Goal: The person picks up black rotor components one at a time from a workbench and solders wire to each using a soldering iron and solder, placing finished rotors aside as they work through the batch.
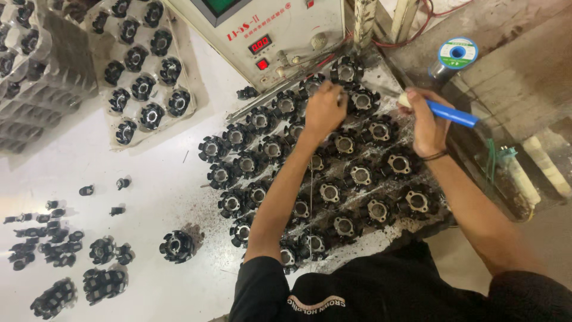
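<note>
Black round motor cores (333, 173), each with a pale metal centre, lie in slanted rows on the bench (149, 173) under both your forearms. Your left hand (325, 110) reaches over the far end of the rows, fingers curled and pressed together on top of one core; whether they pinch anything fine there, I cannot tell. Just right of that hand sits another core (363, 100), and one more core (346, 71) lies just beyond it, close against the grey control box (268, 36) with its red digit display. Your right hand (426, 122) closes around a blue-handled soldering iron (453, 113), the handle sticking out to the right of the fist, the pale front part pointing left toward your left hand. The tip itself is too small to make out. A dark band circles your right wrist. Beyond the right hand, a spool of solder wire (457, 53) stands on the grubby surface. Far left of your left hand, a moulded tray (143, 71) holds more cores in pockets, with stacked trays (36, 71) beside it. Loose small black parts (53, 232) are scattered near your left elbow, and a single core (177, 245) lies apart from the rows.
</note>
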Demonstrator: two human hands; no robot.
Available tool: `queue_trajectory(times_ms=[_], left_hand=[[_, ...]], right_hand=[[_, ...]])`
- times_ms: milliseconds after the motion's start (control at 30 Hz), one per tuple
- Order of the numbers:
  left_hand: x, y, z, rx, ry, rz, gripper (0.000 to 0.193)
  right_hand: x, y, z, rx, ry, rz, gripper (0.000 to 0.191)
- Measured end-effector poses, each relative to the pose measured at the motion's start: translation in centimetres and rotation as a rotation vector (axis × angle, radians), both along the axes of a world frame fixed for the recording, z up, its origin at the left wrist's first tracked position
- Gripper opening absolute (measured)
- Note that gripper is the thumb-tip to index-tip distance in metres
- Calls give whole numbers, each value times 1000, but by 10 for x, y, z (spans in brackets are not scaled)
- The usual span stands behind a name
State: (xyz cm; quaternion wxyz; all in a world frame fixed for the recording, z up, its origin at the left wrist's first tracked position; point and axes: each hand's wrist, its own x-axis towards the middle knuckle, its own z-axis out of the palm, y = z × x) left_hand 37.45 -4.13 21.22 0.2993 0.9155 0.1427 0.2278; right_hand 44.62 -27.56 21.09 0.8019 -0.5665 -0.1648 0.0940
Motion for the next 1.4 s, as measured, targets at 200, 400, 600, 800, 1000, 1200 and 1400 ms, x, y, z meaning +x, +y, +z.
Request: queue_trajectory(times_ms=[200,400,600,800,1000,1200,1400], left_hand=[[-13,-20,-20,93,-139,-117,26],[-15,-22,-11,22,-38,43,17],[-5,-22,-11,16,12,-6,18],[9,-14,-22,91,33,-99,14],[6,-14,-32,-32,-66,-62,17],[12,-17,-36,37,-146,-40,13],[3,-26,-21,-4,-23,42,11]], right_hand=[[-25,-17,-16,-90,94,27,27],[-21,-16,-13,-66,147,62,27],[-19,-19,-15,-89,158,62,25],[-11,-22,-20,-89,233,56,26],[-9,-23,-28,-45,228,58,26],[-6,-25,-33,-4,263,29,27],[-7,-22,-30,-10,236,28,28]])
